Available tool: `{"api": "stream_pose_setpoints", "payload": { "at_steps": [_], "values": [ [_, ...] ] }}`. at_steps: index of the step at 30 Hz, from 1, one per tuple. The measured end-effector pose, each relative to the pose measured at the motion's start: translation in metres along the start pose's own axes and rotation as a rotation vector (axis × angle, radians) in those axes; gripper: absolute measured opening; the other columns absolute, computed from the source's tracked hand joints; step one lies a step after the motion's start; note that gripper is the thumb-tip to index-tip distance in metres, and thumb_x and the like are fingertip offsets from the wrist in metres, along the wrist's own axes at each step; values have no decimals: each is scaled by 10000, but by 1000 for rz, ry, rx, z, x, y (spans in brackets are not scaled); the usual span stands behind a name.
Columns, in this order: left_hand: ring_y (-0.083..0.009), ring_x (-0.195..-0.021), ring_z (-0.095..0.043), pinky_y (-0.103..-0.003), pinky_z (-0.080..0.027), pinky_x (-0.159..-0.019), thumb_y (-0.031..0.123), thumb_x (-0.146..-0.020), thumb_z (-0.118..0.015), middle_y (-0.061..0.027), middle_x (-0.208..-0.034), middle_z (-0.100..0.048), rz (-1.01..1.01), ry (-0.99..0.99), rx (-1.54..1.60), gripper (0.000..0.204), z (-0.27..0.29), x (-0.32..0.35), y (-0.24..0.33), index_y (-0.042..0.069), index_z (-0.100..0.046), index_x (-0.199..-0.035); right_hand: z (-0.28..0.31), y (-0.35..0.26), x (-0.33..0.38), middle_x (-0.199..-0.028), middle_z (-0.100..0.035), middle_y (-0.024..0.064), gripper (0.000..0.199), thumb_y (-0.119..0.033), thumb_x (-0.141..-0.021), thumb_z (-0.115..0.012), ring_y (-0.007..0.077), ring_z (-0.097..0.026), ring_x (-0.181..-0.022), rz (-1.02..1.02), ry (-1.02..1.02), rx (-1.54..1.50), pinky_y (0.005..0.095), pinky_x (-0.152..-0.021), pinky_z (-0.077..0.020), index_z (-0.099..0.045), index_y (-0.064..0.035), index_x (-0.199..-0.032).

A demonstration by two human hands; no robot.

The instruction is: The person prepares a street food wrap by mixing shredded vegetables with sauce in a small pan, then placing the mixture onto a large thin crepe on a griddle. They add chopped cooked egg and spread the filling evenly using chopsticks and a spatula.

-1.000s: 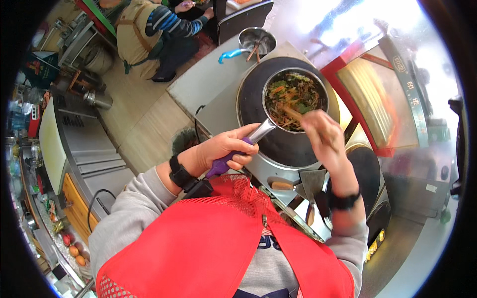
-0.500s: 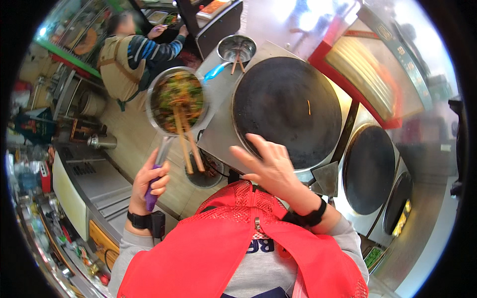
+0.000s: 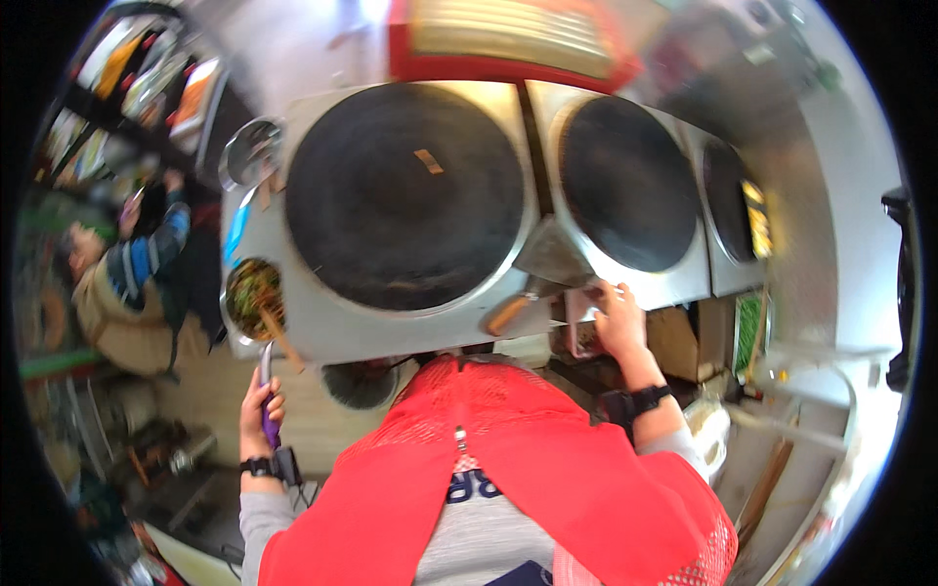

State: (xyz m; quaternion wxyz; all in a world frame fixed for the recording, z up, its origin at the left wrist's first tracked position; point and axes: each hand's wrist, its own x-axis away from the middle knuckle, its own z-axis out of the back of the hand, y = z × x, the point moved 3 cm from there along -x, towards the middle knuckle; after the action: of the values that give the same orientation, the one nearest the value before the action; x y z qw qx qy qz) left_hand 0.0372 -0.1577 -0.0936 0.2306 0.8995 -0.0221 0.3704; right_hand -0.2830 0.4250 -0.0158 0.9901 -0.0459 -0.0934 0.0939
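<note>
My left hand [image 3: 261, 405] is wrapped round the purple handle [image 3: 270, 427] of a small metal saucepan. Chopped green and orange vegetables [image 3: 256, 290] fill that saucepan [image 3: 229, 311], and wooden chopsticks [image 3: 281, 337] lean out of it towards me. It is at the left front corner of the first griddle's metal top; whether it rests there I cannot tell. My right hand [image 3: 619, 320] is at the front edge between two griddles, fingers bent by a pinkish container [image 3: 584, 334]. What they pinch is unclear. A wide scraper [image 3: 553, 256] with a wooden handle [image 3: 508, 314] lies just left of it.
A large round black griddle [image 3: 405, 210] bears a small brown strip [image 3: 428, 161]. Two more griddles [image 3: 630, 186] [image 3: 728, 200] stand to the right. A blue-handled pot [image 3: 236, 166] is at the back left. Behind is a red-framed case [image 3: 508, 68]. A co-worker [image 3: 127, 278] is at far left.
My view has turned right. The saucepan has come from over the floor to the griddle's left corner, still in my left hand. My right hand has moved right, past the scraper, and its fingers have bent.
</note>
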Motion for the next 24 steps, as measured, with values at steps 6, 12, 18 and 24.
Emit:
{"api": "stream_pose_setpoints", "payload": {
  "at_steps": [6,12,18,24],
  "values": [
    [-268,-977,-568,-385,-477,-816,141,-937,-569,-126,-1201,-576,-158,391,-1226,717,-55,-15,36,157,-199,-1550,-7,7,-11,-958,-569,137,284,-62,-709,-618,341,-579,-916,113,242,-104,452,-773,-491,-583,-72,-991],
    [-345,-1125,-524,-428,-417,-975,59,-829,-616,-161,-1221,-543,-969,34,-1677,417,-261,-28,-53,-13,-541,-1233,-1,21,-20,-902,-651,200,334,-162,-761,-643,412,-625,-888,91,-123,-527,501,-775,-500,-510,-58,-1049],
    [-377,-1043,-537,-439,-464,-892,158,-733,-750,-192,-1120,-560,-869,-471,-2090,565,-381,-84,-230,11,-534,-1234,43,116,-41,-748,-572,74,380,-144,-757,-779,202,-581,-693,74,-117,-1095,339,-648,-473,-483,-64,-981],
    [-387,-907,-549,-442,-459,-777,29,-744,-619,-186,-964,-532,-768,-25,-2102,278,-371,-86,-274,26,-536,-1010,83,367,-119,-697,-582,38,228,-217,-953,-612,104,-515,-530,-443,379,-1504,264,-462,-418,-510,-73,-1099]
  ]
}}
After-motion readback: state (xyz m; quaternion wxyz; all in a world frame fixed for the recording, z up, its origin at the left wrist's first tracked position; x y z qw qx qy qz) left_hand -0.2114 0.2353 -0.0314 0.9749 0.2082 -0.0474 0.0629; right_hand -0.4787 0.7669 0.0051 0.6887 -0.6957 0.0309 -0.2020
